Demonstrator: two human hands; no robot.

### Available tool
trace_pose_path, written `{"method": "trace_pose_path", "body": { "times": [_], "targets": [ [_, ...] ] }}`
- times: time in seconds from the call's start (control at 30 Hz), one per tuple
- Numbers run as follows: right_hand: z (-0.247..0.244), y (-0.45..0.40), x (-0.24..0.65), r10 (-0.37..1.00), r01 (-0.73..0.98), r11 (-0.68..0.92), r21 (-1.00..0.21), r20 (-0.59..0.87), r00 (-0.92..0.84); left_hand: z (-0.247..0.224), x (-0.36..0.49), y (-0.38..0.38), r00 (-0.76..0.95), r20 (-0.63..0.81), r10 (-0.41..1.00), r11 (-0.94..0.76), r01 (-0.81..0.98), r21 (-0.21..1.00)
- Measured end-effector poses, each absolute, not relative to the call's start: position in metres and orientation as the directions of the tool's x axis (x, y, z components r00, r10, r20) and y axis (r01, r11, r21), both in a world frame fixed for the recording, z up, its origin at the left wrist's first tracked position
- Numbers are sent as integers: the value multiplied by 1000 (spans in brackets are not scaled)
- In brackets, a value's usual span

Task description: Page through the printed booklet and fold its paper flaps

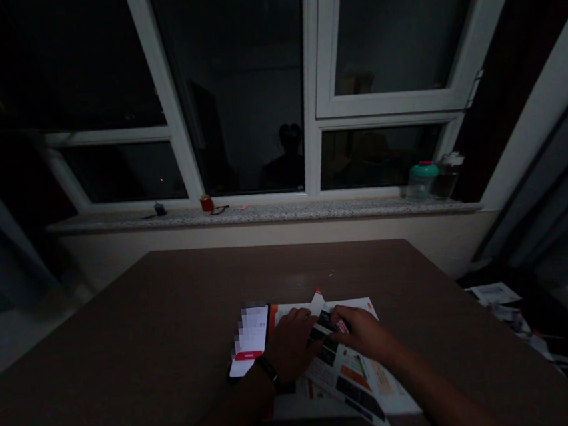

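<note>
My left hand, with a dark band on the wrist, lies on a printed sheet with its fingers spread. The sheet is set at a slant over a larger white and orange printed paper on the table. At the upper part of the sheet, my right hand has its fingers closed round a small pink and white object, mostly hidden by the fingers. Left of my left hand is a phone with a lit screen showing a red bar.
The brown table stands before a window. On the stone sill are a red jar, a small dark item and a teal-lidded bottle. Papers lie beyond the table's right edge.
</note>
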State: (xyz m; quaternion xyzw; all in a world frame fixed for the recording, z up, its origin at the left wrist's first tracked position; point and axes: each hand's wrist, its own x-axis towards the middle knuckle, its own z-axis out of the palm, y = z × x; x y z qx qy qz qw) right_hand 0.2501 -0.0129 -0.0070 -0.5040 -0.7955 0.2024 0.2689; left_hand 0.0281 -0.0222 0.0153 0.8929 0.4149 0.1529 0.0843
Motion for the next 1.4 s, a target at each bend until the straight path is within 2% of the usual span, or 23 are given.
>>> {"method": "trace_pose_path", "body": {
  "times": [0.2, 0.37, 0.53, 0.7, 0.87, 1.03, 1.23, 1.4],
  "targets": [
    [-4, -9, 278, 915, 651, 390, -651, 194, -355, 11, 25, -23, 691, 176, 701, -707, 640, 302],
    [-4, -8, 287, 923, 668, 377, -642, 197, -331, 17, 22, -23, 732, 145, 665, -736, 610, 295],
    [-2, -8, 287, 927, 677, 369, -637, 205, -313, 16, 20, -20, 774, 184, 606, -785, 544, 298],
    [4, -13, 280, 917, 658, 397, -640, 245, -316, 15, 21, -20, 755, 173, 632, -764, 570, 301],
    [16, -29, 265, 855, 592, 501, -631, 257, -450, 16, 22, -21, 733, 175, 657, -747, 600, 286],
    [18, -38, 256, 795, 582, 580, -570, 240, -558, 17, 23, -22, 713, 195, 673, -737, 623, 263],
    [15, -37, 255, 789, 564, 583, -585, 242, -565, 19, 24, -24, 699, 214, 682, -728, 623, 286],
    [10, -32, 258, 849, 609, 512, -606, 247, -468, 21, 28, -24, 614, 297, 732, -681, 645, 346]
  ]
}}
